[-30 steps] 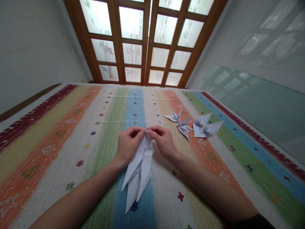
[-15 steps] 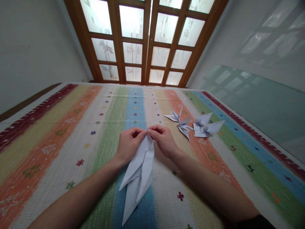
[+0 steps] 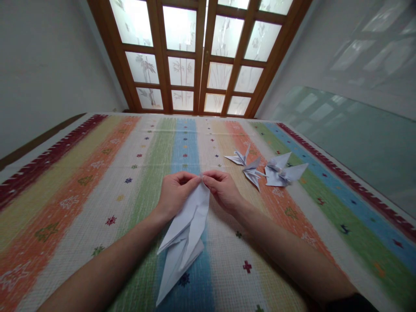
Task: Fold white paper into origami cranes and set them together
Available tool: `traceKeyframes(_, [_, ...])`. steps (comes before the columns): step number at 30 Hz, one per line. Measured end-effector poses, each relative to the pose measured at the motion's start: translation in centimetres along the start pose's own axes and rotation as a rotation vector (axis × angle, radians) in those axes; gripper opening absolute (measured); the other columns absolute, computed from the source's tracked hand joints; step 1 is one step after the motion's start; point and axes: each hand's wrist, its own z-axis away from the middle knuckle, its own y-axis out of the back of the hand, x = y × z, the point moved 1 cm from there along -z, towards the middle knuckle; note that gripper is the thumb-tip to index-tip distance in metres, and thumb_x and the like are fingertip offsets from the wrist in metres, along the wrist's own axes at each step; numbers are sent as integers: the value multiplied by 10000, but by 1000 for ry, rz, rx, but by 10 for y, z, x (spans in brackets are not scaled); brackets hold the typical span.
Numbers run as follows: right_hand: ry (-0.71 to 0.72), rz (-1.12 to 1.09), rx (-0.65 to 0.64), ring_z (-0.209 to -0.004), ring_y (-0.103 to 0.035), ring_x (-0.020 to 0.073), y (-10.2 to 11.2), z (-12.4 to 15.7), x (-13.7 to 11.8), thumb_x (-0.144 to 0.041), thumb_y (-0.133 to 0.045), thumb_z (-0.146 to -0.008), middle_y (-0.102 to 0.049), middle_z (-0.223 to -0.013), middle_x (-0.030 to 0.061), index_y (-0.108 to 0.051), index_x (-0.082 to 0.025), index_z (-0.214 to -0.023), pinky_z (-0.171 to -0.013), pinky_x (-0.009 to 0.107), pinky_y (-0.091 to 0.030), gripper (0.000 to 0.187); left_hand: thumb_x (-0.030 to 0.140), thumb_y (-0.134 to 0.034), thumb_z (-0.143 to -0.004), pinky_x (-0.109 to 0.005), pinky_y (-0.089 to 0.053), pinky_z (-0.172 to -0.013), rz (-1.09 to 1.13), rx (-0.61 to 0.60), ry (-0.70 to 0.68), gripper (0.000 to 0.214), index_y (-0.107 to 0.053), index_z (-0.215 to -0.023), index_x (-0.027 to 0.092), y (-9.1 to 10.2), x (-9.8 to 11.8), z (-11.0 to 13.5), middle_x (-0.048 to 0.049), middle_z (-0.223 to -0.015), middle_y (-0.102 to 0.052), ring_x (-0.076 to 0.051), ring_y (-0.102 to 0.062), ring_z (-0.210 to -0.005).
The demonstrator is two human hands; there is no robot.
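Between my two hands a folded sheet of white paper (image 3: 191, 225) hangs toward me, its layered pointed flaps spread over the blue stripe of the cloth. My left hand (image 3: 177, 193) pinches the paper's far tip between thumb and forefinger. Right beside it, my right hand (image 3: 222, 188) pinches the same tip from the other side, thumbs almost touching. The tip itself is mostly covered by the fingers. To the right of my hands lie folded paper cranes: a small one (image 3: 240, 157), another small one (image 3: 251, 173), and a larger one (image 3: 279, 173).
A striped, patterned tablecloth (image 3: 136, 216) covers the table. Beyond its far edge stands a wooden door with frosted panes (image 3: 182, 71). A pale wall (image 3: 42, 56) rises at left, and a glossy greenish panel (image 3: 351, 130) leans along the right side.
The paper's lower flaps have swung slightly to the left and one flap has spread out at the right. Both hands keep their pinch at the tip, nearly still.
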Motion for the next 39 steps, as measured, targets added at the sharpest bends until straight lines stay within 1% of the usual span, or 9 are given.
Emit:
traceKeyframes(4, [-29,-42,-12,-523,-467,79,0,0,0,-308,-868,-531,-598,-555,-45,-737,-212,-662,-544,245,-362,209,345,-748,-678,-224,-458,-543,-7,7,-4,180,-744,-678,165,1,-3,1,-27,-642,-728,-132,-623,-565])
traceKeyframes(8, [-95,-88,-45,-559,-505,85,1,0,1,-297,-890,-486,-631,-592,-30,-725,-206,-622,-557,243,-376,232,328,-753,-670,-233,-474,-563,-10,-19,-3,166,-745,-661,163,0,0,1,-36,-644,-732,-141,-637,-576])
traceKeyframes(14, [-125,-85,-32,-594,-529,91,1,0,1,-280,-880,-487,-648,-628,-19,-733,-201,-636,-580,242,-394,224,326,-754,-667,-231,-482,-553,-35,-33,-27,157,-751,-655,169,1,3,0,-32,-631,-734,-142,-639,-563])
traceKeyframes(17, [-120,-67,-32,-567,-500,82,1,0,0,-271,-860,-502,-621,-590,-27,-730,-199,-626,-559,236,-373,194,315,-751,-671,-224,-476,-543,-59,-49,-37,143,-751,-648,175,1,3,0,-28,-628,-735,-137,-635,-554])
traceKeyframes(20, [-83,-36,-11,-559,-490,86,0,1,0,-282,-837,-531,-618,-577,-28,-732,-202,-628,-555,243,-376,163,312,-733,-697,-227,-478,-545,-100,-37,-59,137,-760,-671,180,0,4,2,-31,-646,-743,-141,-646,-565])
traceKeyframes(25, [31,49,48,-584,-536,112,-2,4,1,-308,-830,-559,-675,-629,-5,-749,-213,-668,-589,269,-424,166,308,-695,-741,-253,-500,-574,-205,19,-123,148,-769,-703,186,0,6,7,-39,-679,-754,-163,-671,-595])
traceKeyframes(27, [44,56,49,-617,-565,126,-3,5,2,-310,-837,-561,-696,-673,8,-751,-219,-680,-618,283,-446,172,303,-692,-737,-258,-501,-565,-224,35,-126,144,-765,-692,187,1,6,7,-36,-663,-748,-165,-666,-581])
traceKeyframes(34, [13,26,65,-598,-549,117,-6,7,3,-283,-824,-565,-675,-628,-5,-752,-219,-660,-622,280,-435,135,326,-693,-721,-247,-485,-545,-254,49,-117,167,-749,-661,180,0,5,6,-28,-630,-733,-156,-652,-562])
traceKeyframes(39, [-50,-37,62,-649,-584,126,-8,9,4,-299,-844,-539,-703,-696,4,-751,-223,-664,-663,280,-455,173,301,-687,-712,-253,-479,-543,-291,75,-136,147,-732,-631,188,0,7,7,-15,-602,-718,-152,-633,-539])
